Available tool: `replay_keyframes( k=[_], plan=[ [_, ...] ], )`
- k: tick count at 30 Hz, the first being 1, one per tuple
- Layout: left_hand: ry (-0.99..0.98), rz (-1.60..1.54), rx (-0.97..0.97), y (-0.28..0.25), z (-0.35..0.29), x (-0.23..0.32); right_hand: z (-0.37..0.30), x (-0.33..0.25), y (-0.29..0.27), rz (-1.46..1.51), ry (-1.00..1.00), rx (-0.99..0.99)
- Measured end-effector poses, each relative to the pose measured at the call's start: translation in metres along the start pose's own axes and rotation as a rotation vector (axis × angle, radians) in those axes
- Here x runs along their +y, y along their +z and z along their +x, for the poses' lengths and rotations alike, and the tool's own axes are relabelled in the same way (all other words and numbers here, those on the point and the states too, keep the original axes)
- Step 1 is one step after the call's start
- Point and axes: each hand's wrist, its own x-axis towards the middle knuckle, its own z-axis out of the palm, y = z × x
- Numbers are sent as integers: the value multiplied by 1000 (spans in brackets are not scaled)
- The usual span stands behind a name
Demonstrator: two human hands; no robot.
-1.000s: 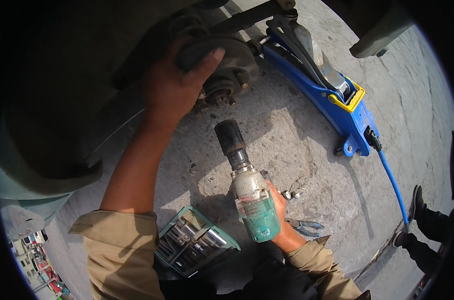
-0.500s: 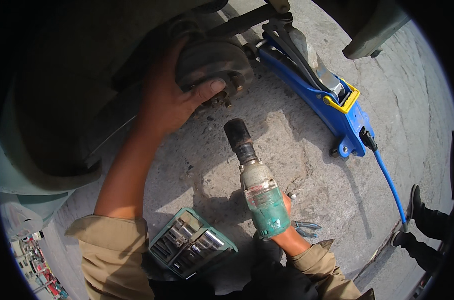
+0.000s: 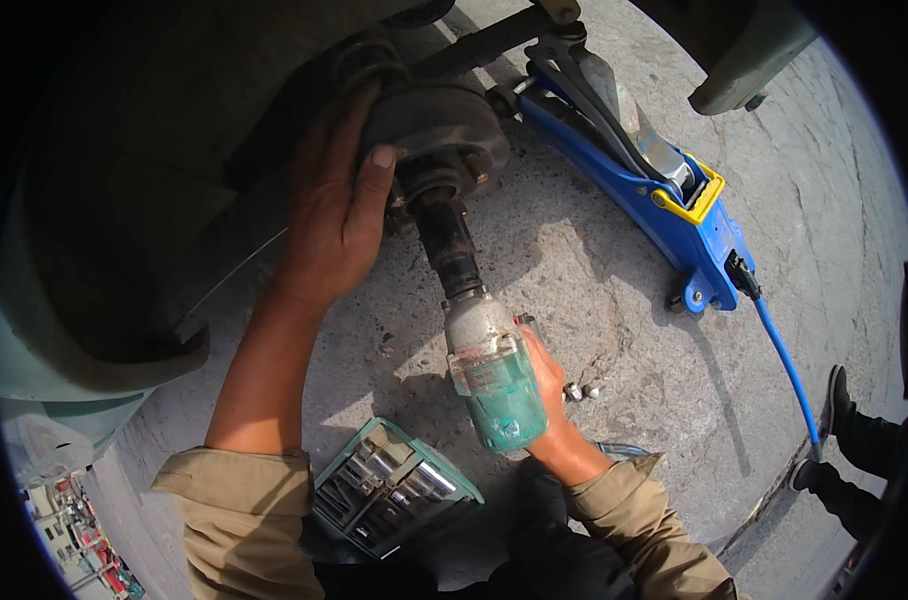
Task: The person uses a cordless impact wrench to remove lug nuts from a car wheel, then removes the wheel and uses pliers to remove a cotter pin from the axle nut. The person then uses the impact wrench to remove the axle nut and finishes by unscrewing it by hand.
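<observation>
A dark brake drum [image 3: 439,125] with protruding studs sits under the vehicle's wheel arch. Against its left side lies my left hand [image 3: 339,220], fingers stretched out and thumb raised; the fingertips are partly in shadow. My right hand [image 3: 546,380] is closed around the handle of a green and grey impact wrench [image 3: 499,395], whose body hides part of the grip. The long black socket [image 3: 446,240] on the wrench reaches the hub at the drum's centre. Whether it is seated on anything there cannot be seen.
A blue floor jack [image 3: 624,190] with a blue handle stands right of the drum. Loose lug nuts [image 3: 584,391] lie beside my right wrist. An open green socket case [image 3: 432,457] rests between my forearms. Another person's shoe [image 3: 836,400] shows at the far right.
The impact wrench has moved up and left, bringing its socket to the hub. My left thumb has lifted off the drum's front, and the fingers now lie straighter along its side.
</observation>
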Motion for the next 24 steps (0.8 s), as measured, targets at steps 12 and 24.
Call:
replay_keyframes(
  k=[12,24],
  plan=[
    [-27,11,1,2,-2,2,5,15,5,-183,-81,31],
    [-42,-13,-41,1,-1,2,5,14,3,-195,-41,-7]
  ],
)
